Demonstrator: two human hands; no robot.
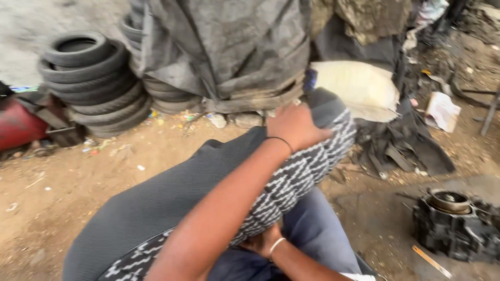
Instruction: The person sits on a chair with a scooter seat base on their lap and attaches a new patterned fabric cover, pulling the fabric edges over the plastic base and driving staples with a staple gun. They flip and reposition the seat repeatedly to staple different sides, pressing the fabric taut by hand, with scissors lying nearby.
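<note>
A large black tyre (156, 208) with a pale zigzag tread lies slanted across my lap, over my blue trousers (317, 234). My left hand (294, 125), a thin black band on its wrist, reaches over the tyre and grips its far upper end. My right hand (263, 242), with a pale bangle on the wrist, is tucked under the tyre's lower side. It presses against the tread and its fingers are mostly hidden.
A stack of worn tyres (88, 78) stands on the dirt ground at the back left, beside a red object (18, 125). A grey tarp-covered pile (224, 47) and a pale sack (359, 86) lie straight ahead. A dark metal engine part (455, 224) and a wooden stick (432, 262) sit at the right.
</note>
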